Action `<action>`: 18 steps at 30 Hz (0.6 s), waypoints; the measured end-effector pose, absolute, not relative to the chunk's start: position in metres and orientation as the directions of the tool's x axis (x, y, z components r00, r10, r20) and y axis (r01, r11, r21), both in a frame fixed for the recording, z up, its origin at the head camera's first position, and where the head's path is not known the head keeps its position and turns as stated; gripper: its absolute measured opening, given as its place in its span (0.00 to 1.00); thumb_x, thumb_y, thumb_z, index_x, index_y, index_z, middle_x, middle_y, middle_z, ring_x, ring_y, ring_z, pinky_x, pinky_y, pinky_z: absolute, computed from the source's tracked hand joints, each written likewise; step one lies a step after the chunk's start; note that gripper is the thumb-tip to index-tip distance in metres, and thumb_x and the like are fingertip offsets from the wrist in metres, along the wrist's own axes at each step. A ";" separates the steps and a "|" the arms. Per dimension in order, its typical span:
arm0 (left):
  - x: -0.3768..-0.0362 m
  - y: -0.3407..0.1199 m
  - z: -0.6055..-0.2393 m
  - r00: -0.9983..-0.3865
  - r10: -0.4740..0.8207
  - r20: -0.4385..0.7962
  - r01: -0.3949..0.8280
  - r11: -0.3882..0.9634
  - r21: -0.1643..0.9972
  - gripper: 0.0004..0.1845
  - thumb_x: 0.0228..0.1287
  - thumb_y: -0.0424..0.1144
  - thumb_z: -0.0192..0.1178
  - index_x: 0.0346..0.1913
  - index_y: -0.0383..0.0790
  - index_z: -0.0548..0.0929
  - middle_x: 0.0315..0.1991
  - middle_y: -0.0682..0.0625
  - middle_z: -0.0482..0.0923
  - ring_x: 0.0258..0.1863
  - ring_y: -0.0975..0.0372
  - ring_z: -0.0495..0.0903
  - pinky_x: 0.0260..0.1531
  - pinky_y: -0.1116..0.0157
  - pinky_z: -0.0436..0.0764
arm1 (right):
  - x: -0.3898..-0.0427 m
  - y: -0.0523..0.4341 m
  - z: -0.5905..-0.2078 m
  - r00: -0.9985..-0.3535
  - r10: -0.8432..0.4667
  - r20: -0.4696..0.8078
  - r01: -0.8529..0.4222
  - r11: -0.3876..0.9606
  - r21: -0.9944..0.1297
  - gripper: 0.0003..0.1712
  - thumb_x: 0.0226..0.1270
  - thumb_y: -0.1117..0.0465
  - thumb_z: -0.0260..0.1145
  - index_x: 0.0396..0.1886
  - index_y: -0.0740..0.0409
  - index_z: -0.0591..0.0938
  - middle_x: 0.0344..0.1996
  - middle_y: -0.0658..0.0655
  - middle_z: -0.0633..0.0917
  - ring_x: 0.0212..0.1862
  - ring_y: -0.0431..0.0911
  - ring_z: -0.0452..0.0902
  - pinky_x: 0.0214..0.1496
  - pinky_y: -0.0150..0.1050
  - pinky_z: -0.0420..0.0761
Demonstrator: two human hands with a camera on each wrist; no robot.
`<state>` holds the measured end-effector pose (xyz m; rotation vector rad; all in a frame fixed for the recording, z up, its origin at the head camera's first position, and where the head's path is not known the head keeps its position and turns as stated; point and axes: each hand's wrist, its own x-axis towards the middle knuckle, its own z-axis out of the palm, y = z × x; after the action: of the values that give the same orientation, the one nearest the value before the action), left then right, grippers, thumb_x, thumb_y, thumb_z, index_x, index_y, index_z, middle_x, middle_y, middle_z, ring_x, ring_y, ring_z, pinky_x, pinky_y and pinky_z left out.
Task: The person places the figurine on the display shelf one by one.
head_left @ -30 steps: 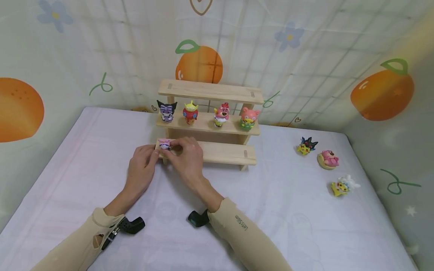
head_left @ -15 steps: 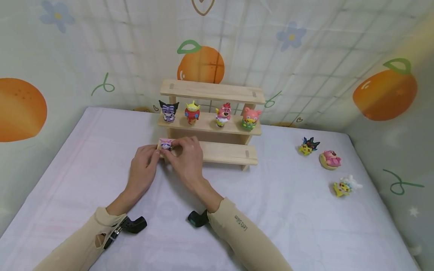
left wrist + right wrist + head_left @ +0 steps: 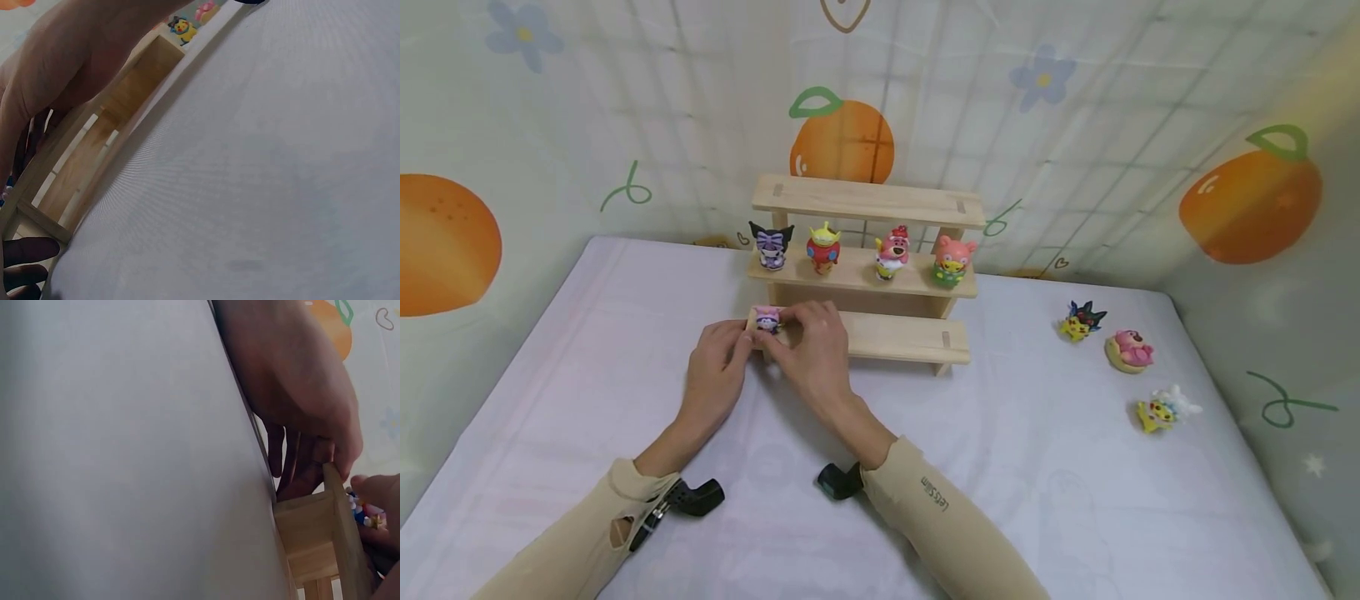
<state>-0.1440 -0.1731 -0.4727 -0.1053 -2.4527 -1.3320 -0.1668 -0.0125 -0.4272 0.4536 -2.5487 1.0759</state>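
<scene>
Pale lilac cloth covers the table, faintly printed, and it runs back to a backdrop of soft grid fabric printed with oranges, blue flowers and green curls, which wraps round both sides. Nearest the camera, two beige sleeves come in from the bottom edge, each with a dark wrist mount lying on the cloth.

Both forearms angle inward and meet at the left end of a wooden stepped shelf. Left hand lies knuckles up with its fingers bent forward to the lowest step's corner, touching a small pink and purple figure that stands there. Right hand arches over from the other side, thumb and fingertips pinching the same figure.

On the middle step stand four figures: a black-eared one, a green three-eyed one, a pink bear and another pink figure in green. Off to the right on the cloth lie three more: a black and yellow one, a pink one on a tan base and a yellow and white one.

Most of the held figure is covered by fingers. Both wrist views are close and dim, showing mostly cloth, shadowed fingers and the shelf's edge.
</scene>
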 end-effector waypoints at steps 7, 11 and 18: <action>-0.144 -0.173 -0.472 -0.938 -0.097 0.332 0.224 0.562 0.797 0.19 0.82 0.41 0.52 0.49 0.31 0.90 0.59 0.40 0.85 0.66 0.50 0.75 0.68 0.49 0.72 | -0.163 -0.003 -0.428 -0.874 -0.201 0.443 -0.461 0.632 -0.623 0.24 0.58 0.46 0.83 0.44 0.59 0.89 0.42 0.53 0.90 0.49 0.48 0.78 0.53 0.44 0.79; -0.144 -0.172 -0.471 -0.942 -0.091 0.323 0.218 0.565 0.796 0.20 0.82 0.41 0.51 0.48 0.30 0.90 0.60 0.40 0.84 0.66 0.49 0.75 0.68 0.49 0.71 | -0.160 0.011 -0.428 -0.863 -0.220 0.455 -0.484 0.614 -0.623 0.22 0.60 0.47 0.83 0.43 0.59 0.89 0.44 0.53 0.90 0.52 0.48 0.79 0.57 0.45 0.80; -0.143 -0.172 -0.471 -0.947 -0.087 0.309 0.210 0.561 0.801 0.20 0.82 0.42 0.51 0.49 0.30 0.89 0.61 0.39 0.84 0.67 0.49 0.74 0.69 0.48 0.70 | -0.162 0.035 -0.432 -0.858 -0.220 0.463 -0.491 0.613 -0.619 0.20 0.61 0.48 0.82 0.43 0.58 0.90 0.45 0.53 0.90 0.54 0.48 0.81 0.60 0.46 0.80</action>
<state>-0.1432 -0.1722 -0.4713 -0.1007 -2.4844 -1.3352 -0.1615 0.0352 -0.4315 0.5729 -2.4989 1.1092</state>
